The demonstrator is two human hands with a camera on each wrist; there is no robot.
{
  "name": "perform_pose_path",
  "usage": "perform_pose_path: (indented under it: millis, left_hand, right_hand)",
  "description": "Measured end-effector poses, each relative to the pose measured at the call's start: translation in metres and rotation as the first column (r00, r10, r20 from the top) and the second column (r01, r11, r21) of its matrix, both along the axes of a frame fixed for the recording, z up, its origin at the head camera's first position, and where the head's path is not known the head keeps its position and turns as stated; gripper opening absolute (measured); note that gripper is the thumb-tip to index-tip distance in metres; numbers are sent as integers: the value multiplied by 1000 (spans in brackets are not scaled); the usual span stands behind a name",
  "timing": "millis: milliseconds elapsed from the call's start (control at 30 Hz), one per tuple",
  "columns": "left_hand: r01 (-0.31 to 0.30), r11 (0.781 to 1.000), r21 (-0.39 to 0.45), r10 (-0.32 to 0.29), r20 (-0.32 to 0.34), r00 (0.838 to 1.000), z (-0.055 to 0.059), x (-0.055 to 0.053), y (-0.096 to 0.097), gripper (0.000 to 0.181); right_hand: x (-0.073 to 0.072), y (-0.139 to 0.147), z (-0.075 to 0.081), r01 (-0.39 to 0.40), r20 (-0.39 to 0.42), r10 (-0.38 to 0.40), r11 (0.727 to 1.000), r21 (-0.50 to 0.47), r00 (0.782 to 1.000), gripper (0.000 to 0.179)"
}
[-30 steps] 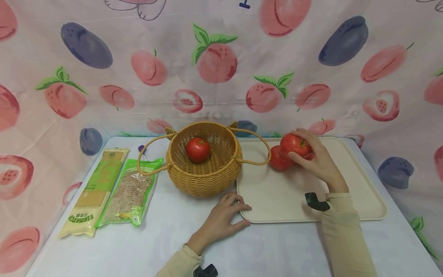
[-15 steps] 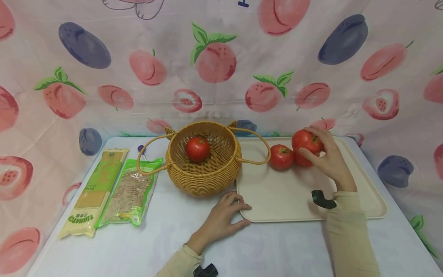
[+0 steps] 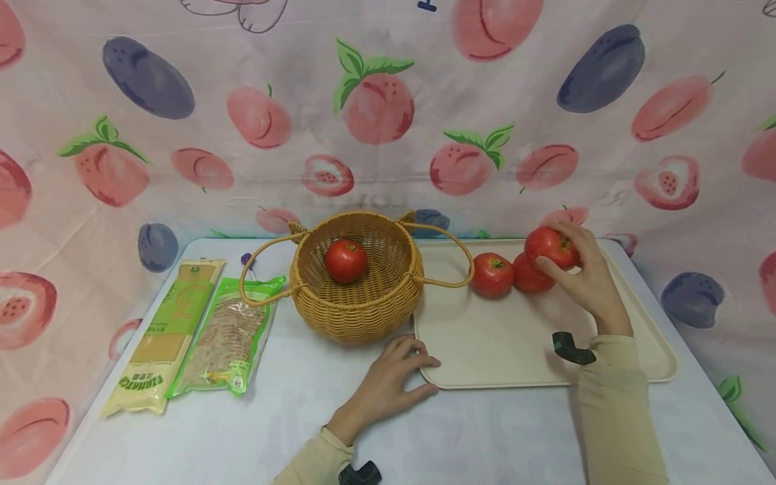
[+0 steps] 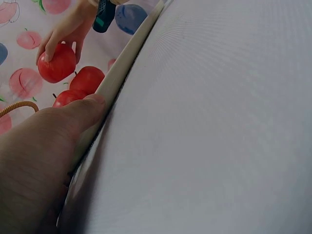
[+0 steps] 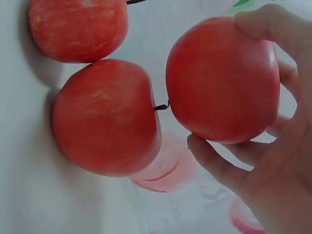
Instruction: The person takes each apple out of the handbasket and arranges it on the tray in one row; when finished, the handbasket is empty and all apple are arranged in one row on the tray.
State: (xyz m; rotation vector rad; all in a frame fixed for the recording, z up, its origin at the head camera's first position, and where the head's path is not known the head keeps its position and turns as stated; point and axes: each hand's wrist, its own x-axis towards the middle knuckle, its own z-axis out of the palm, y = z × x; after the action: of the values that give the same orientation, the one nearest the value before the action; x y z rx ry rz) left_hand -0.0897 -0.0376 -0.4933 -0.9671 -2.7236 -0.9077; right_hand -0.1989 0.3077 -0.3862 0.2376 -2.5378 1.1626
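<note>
My right hand grips a red apple, thumb and fingers spread around its sides, above the beige tray. Just beneath it, a second apple sits on the tray, its dark stem reaching the held one in the right wrist view. A third apple stands to its left, touching it. My left hand rests at the tray's near left corner with relaxed fingers; the left wrist view shows its thumb on the rim. Another red apple lies inside the wicker basket.
Left of the basket lie a long pack of noodles and a green-edged clear bag. A small purple item shows behind the basket's left handle. The right handle overhangs the tray. A fruit-print cloth hangs behind the table.
My right hand has moved to the right with its apple, uncovering the two apples on the tray. My left hand has stayed in place.
</note>
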Motion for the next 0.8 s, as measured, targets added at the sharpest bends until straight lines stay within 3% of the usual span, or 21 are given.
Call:
perform_pose_path:
  millis: [233, 600, 800]
  left_hand:
    - [-2, 1000, -2, 2, 0, 1000, 0, 0, 0, 34]
    - [-3, 1000, -5, 3, 1, 1000, 0, 0, 0, 34]
    - [0, 1000, -1, 0, 2, 1000, 0, 0, -1, 34]
  right_hand:
    - [-5, 13, -10, 70, 97, -68, 998, -11, 993, 64]
    - [-6, 25, -17, 99, 27, -99, 995, -30, 995, 61]
    - [-6, 30, -21, 138, 38, -137, 990, -31, 990, 60]
